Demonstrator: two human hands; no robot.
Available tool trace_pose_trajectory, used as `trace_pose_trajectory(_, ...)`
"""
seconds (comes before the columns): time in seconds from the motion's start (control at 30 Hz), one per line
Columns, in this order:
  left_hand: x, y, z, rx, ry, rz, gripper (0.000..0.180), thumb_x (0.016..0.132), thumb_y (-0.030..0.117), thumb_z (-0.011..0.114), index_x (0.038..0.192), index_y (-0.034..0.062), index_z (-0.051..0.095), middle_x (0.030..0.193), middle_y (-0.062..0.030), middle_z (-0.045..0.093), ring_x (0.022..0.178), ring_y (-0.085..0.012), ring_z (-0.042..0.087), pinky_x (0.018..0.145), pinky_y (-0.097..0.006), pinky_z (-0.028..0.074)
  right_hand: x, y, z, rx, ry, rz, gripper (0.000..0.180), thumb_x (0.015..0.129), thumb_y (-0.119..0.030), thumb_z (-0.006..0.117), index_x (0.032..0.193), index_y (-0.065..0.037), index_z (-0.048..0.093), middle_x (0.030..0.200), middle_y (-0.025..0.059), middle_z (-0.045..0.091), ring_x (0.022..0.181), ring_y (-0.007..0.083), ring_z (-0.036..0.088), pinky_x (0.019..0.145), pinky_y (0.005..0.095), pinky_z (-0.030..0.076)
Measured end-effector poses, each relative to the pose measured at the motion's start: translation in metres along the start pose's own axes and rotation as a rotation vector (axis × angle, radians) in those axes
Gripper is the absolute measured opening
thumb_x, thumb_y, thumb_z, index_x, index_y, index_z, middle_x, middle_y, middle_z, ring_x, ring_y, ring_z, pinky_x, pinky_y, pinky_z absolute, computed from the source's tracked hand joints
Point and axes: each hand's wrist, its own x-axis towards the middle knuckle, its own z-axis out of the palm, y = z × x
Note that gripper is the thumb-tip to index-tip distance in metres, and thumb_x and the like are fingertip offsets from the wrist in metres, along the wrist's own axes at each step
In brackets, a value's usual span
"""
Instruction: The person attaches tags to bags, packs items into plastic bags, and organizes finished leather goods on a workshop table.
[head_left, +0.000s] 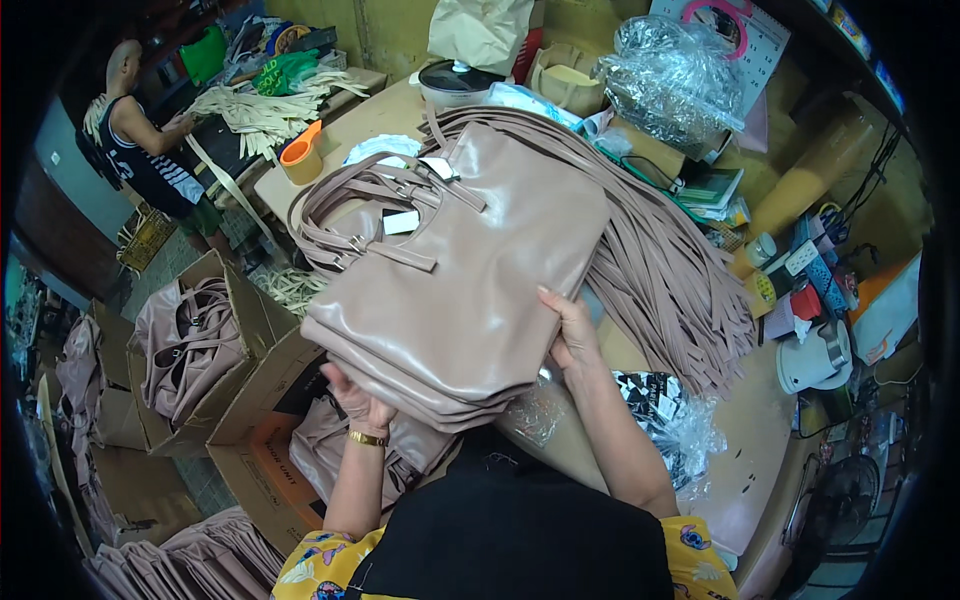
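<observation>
A stack of dusty-pink leather handbags (470,280) lies before me, with handles and buckles toward the far left. A white tag (401,222) hangs at the handles of the top bag. At the near left corner, my left hand (358,402) supports the stack from below, its fingers partly hidden under the bags. My right hand (572,335) grips the right edge of the stack, thumb on top. Beyond the bags, a thick bundle of matching pink strips (660,260) spreads across the table.
Cardboard boxes (255,440) holding pink bags stand at my left. Plastic-wrapped black-and-white items (650,400) lie on the table at right. An orange scoop (301,155) sits at the far edge. Another person (145,140) stands at a second table, handling pale strips.
</observation>
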Motion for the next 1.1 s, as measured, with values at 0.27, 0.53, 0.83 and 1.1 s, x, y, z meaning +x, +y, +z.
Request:
trace_pose_trajectory(0.27,0.046,0.027,-0.007,-0.038,0.39,-0.004,0.101,0.076,0.073,0.055,0.137,-0.0037,0.033,0.14,-0.0231,0.041,0.125,-0.0331,0.047,0.092,-0.049,0.049,-0.047,-0.06,-0.034,-0.166,-0.083,-0.023,0.062,0.075,-0.001,0.068,0.131,0.005,0.041,0.118,0.0153,0.057,0.109,0.0257,0.059,0.097,0.0373,0.048)
trace_pose_trajectory(0.53,0.09,0.082,-0.009,0.536,0.457,0.057,0.075,0.089,0.054,0.055,0.13,-0.0071,0.041,0.123,-0.021,0.056,0.109,-0.0329,0.059,0.086,-0.046,0.054,-0.027,-0.017,-0.088,-0.293,0.014,0.029,0.071,0.073,-0.003,0.071,0.135,-0.001,0.037,0.122,0.0134,0.054,0.114,0.0258,0.054,0.098,0.0385,0.046)
trace_pose_trajectory(0.83,0.19,0.124,0.09,0.801,0.21,-0.05,0.026,0.08,0.003,0.062,0.104,-0.004,0.06,0.091,-0.009,0.065,0.074,-0.0163,0.063,0.068,-0.028,0.054,-0.027,-0.015,-0.088,-0.193,-0.036,0.055,0.055,0.077,-0.001,0.069,0.127,0.002,0.045,0.117,0.0149,0.059,0.106,0.0258,0.06,0.091,0.0381,0.051)
trace_pose_trajectory(1.1,0.19,0.116,0.32,1.271,-0.247,0.356,0.037,0.095,0.017,0.038,0.116,-0.0076,0.056,0.118,-0.0187,0.058,0.107,-0.0235,0.057,0.095,-0.033,0.043,-0.088,-0.03,-0.047,-0.04,-0.035,-0.099,0.047,0.075,-0.011,0.074,0.116,0.005,0.058,0.106,0.0124,0.065,0.095,0.0207,0.063,0.087,0.034,0.049)
